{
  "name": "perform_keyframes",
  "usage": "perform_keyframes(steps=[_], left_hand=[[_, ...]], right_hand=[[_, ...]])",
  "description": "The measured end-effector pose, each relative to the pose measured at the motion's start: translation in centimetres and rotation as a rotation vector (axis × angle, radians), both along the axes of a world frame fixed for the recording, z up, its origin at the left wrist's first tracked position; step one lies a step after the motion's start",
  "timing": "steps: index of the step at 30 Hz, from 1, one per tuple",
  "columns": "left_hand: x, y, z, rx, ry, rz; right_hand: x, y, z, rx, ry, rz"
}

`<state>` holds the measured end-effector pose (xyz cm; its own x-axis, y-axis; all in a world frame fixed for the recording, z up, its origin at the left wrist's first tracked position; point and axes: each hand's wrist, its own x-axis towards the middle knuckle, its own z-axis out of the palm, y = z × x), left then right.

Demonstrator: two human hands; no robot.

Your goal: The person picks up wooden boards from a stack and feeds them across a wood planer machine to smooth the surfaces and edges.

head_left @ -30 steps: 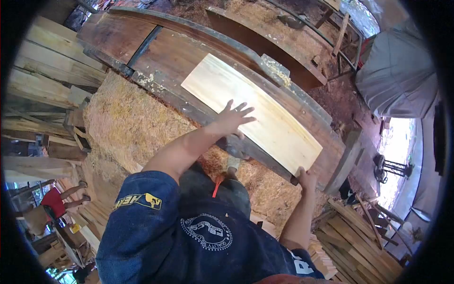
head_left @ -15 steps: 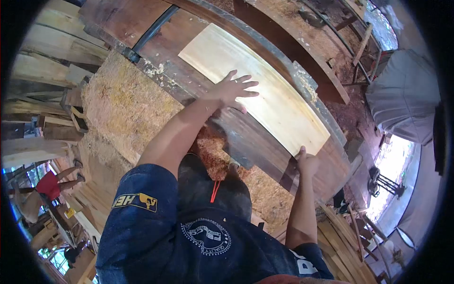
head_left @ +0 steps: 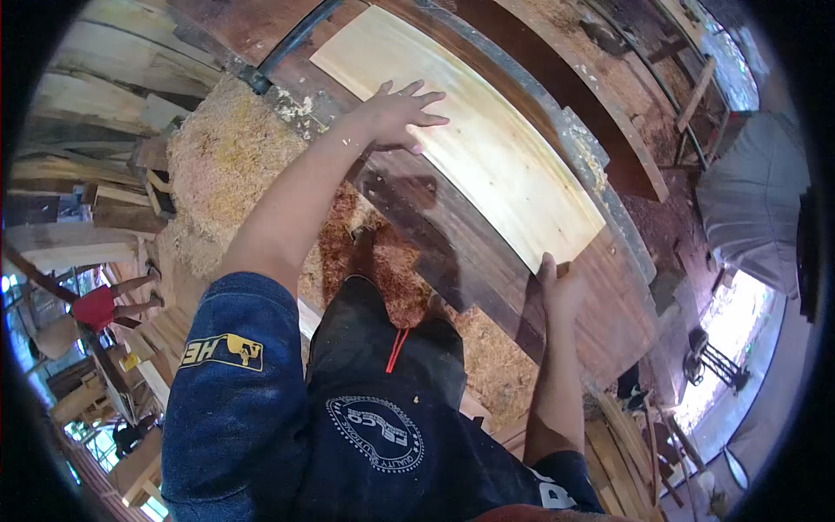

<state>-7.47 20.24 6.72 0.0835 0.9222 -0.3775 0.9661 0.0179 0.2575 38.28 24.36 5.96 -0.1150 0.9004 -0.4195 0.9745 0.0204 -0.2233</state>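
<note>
A pale, smooth wooden board point(head_left: 496, 148) lies flat on a long brown work surface point(head_left: 452, 226), running from upper left to lower right. My left hand point(head_left: 396, 117) rests palm down on the board's near edge, toward its far left end, with fingers spread. At the board's right end is my right hand point(head_left: 564, 287), its thumb up against the corner. The other fingers are curled at that end and partly hidden. Beyond the board's left end, a dark bar-like strip point(head_left: 300, 36) crosses the surface.
A raised fence point(head_left: 539, 96) runs along the board's far side. Wood shavings point(head_left: 217, 165) are heaped at left and below the surface. Stacked planks point(head_left: 113, 70) stand at left, more boards point(head_left: 622, 444) at lower right. A person in red shorts point(head_left: 94, 309) is far left. Grey cloth point(head_left: 752, 196) hangs at right.
The board has slid toward the upper left along the surface, closer to the dark strip. Both my hands have travelled with it. The camera view has shifted slightly.
</note>
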Motion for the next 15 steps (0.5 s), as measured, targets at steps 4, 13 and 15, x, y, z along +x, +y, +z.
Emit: perform_keyframes(steps=[4,13,15], left_hand=[[4.3,0.4,-2.9,0.224,-0.056,0.413],[8.4,1.4,-6.1,0.471,0.078,0.704],[8.1,2.2,-6.0,0.478,0.093,0.694]], right_hand=[[0.4,1.6,0.5,0.279,0.110,0.187],[-2.5,4.9,-3.2,0.419,0.660,0.525],[-2.5,5.2,-2.4,0.430,0.546,0.600]])
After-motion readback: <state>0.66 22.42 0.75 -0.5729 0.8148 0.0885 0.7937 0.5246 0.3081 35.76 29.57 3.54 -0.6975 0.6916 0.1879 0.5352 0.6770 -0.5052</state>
